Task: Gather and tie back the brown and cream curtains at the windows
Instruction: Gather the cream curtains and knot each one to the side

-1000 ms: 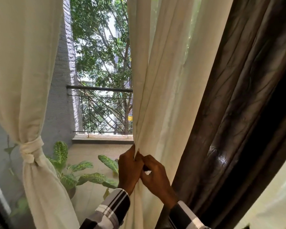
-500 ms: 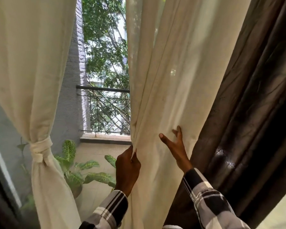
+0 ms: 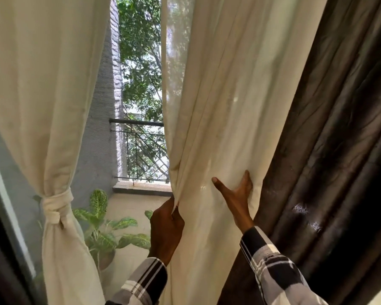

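Observation:
A loose cream curtain hangs down the middle of the view. My left hand grips its left edge, fingers curled round the fabric. My right hand lies spread against the cream cloth near its right side, thumb out to the left, fingertips at the seam with the brown curtain. The brown curtain hangs loose on the right. On the left, another cream curtain is gathered and knotted with a cream tie.
Through the gap I see a grey wall, a black balcony railing, a ledge and trees. A potted plant with spotted green leaves stands behind the glass at lower left. A dark frame edge runs along the far left.
My right hand left my left hand, moved right and up across the cream curtain and spread open near the brown curtain. My left hand kept its grip on the curtain's edge.

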`<act>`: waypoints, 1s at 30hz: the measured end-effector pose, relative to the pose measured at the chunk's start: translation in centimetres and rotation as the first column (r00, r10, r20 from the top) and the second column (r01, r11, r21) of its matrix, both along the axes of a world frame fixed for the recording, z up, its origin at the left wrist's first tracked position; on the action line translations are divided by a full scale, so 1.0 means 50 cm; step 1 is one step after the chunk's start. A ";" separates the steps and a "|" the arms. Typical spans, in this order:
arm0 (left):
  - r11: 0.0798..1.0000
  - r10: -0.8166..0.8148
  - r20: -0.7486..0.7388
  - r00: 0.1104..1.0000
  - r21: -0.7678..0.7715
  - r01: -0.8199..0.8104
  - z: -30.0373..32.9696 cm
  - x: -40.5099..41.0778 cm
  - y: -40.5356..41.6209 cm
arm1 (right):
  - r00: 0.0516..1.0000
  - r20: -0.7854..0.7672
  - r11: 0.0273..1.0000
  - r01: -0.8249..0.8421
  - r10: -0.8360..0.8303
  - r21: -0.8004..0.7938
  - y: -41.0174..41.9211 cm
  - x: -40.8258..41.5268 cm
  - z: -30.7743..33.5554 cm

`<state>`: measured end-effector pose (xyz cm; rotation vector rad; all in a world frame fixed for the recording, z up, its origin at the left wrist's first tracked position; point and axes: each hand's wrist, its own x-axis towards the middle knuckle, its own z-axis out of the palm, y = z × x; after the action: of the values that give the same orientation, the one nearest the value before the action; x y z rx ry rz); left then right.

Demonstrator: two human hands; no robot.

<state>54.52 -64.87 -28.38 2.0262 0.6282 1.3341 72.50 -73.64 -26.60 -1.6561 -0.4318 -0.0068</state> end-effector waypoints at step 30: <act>0.991 -0.135 0.014 0.991 0.002 0.135 -0.003 0.004 -0.054 | 0.784 0.621 0.985 0.123 -0.023 -0.119 -0.040 -0.204 -0.132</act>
<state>54.73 -67.57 -28.53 2.0199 0.4753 1.2684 62.28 -75.65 -33.21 -1.8008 -0.8841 -0.6103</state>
